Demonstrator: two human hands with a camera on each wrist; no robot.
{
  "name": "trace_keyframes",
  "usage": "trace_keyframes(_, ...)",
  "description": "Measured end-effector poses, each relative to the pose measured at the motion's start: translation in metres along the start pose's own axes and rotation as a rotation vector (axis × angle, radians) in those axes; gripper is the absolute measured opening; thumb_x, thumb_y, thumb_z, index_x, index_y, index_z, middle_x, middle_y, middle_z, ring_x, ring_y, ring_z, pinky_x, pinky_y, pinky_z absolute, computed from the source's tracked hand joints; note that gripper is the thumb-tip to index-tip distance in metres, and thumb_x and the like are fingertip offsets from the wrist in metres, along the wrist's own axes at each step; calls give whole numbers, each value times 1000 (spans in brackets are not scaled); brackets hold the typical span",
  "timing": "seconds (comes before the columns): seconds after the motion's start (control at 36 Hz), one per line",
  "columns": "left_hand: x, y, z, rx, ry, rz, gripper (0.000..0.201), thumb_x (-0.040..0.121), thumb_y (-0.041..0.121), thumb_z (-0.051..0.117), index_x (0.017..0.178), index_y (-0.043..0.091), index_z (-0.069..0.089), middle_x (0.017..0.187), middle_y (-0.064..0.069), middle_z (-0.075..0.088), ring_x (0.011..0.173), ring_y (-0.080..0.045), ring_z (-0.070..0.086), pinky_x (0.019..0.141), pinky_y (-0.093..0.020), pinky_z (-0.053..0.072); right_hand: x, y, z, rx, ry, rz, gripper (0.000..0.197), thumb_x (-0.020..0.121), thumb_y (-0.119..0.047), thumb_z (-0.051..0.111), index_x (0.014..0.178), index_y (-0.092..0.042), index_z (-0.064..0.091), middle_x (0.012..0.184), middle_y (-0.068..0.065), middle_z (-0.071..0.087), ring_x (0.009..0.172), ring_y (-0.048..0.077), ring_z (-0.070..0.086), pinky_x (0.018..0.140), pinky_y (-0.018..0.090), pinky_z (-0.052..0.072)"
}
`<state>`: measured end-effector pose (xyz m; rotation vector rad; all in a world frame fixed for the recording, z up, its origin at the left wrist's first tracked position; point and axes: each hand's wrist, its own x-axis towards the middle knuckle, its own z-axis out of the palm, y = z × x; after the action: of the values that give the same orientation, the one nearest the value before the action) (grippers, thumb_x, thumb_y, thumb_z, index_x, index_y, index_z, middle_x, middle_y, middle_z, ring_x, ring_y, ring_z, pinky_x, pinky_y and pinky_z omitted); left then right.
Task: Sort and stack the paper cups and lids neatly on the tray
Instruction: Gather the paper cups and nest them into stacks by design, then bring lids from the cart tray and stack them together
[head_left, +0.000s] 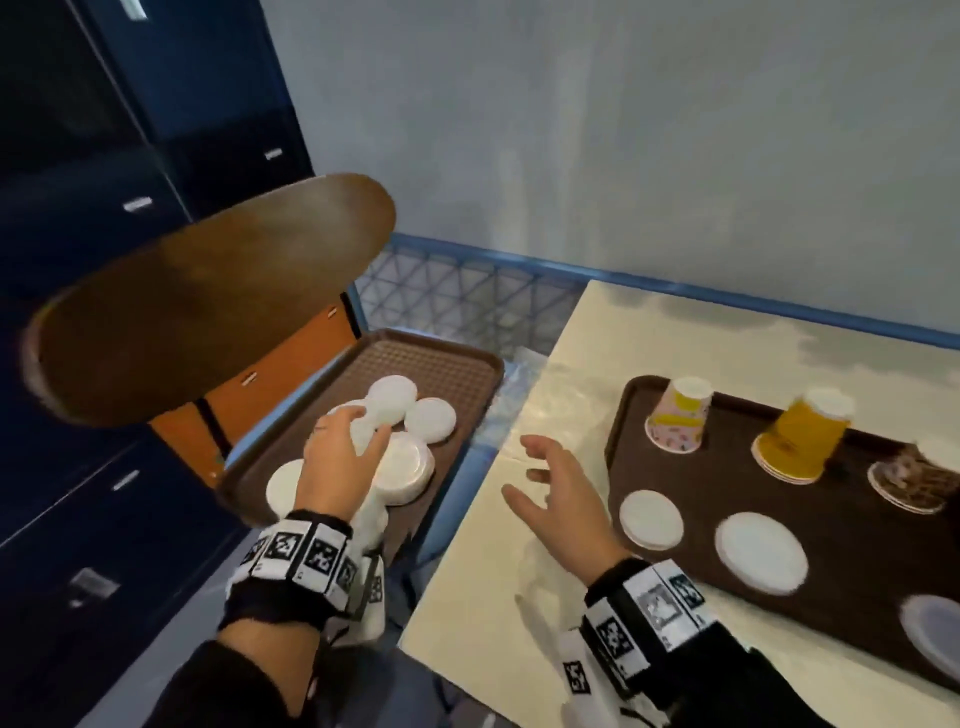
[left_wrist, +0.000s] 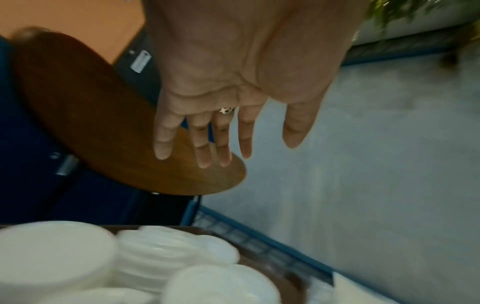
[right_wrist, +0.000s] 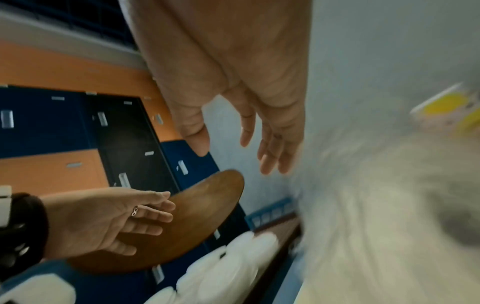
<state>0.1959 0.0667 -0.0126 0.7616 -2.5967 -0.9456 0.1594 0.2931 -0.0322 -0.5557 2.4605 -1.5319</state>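
Lids (head_left: 392, 399), white and round, heaped on a brown tray (head_left: 457, 364) at 9 o'clock from the cream table (head_left: 519, 545), off its edge. Several loose lids overlapping at the far end; a thicker stack (head_left: 408, 470) nearer; one more lid (head_left: 283, 486) at the tray's 7 o'clock corner. Blurred in both wrist views, so no exact count possible.

Left hand (head_left: 340, 457) poised above that heap, palm down, fingers spread and nearly straight, holding nothing; a ring (left_wrist: 226, 110) on one finger. From the head view, fingertips seem to brush the topmost lids, but the left wrist view shows clear air between fingers and lids, so contact uncertain.

Right hand (head_left: 558, 491) over bare tabletop between the two trays, fingers fanned and relaxed, gripping nothing, touching nothing visible.

Second brown tray (head_left: 857, 545) on the table at 3 o'clock from the right hand. Along its far edge, three upside-down cup stacks: pink-and-yellow patterned cups (head_left: 678, 415) at 10 o'clock, yellow cups (head_left: 802, 439) at 12, tilted, dark patterned cups (head_left: 914, 480) at 2, blurred. Nearer the body, three sorted lid piles: small lids (head_left: 652, 518), larger lids (head_left: 761, 551) just beside to the right, and a pile (head_left: 935, 631) at the frame's right edge, cut off.

Rounded wooden board (head_left: 208, 296) at 11 o'clock above the first tray, blue and orange lockers (head_left: 156, 208) behind, blue mesh rail (head_left: 467, 280) along the grey wall (head_left: 623, 130).
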Motion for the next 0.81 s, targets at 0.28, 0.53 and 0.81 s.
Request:
trace_keyframes(0.28, 51, -130, -32, 91, -198, -308, 60, 90, 31, 58, 139, 5, 36, 143, -21, 38, 129, -36, 40, 107, -41, 34, 44, -11, 146, -276, -351, 222, 42, 88, -35, 56, 120, -8, 53, 122, 9, 61, 112, 24, 57, 93, 29, 43)
trace_keyframes(0.53, 73, -155, -24, 161, -505, -334, 73, 84, 43, 62, 139, 7, 32, 138, -15, 49, 126, -31, 48, 102, -35, 39, 62, -5, 201, -302, -306, 437, 67, 82, -54, 54, 132, -11, 42, 134, 11, 50, 122, 26, 50, 100, 34, 43)
trace_keyframes(0.81, 83, -161, -24, 135, -542, -342, 76, 71, 41, 77, 130, 8, 42, 130, -13, 55, 120, -28, 51, 101, -38, 43, 71, -6, 216, -389, -297, 585, 87, 76, -58, 61, 138, -5, 29, 138, 17, 42, 126, 29, 45, 104, 35, 39)
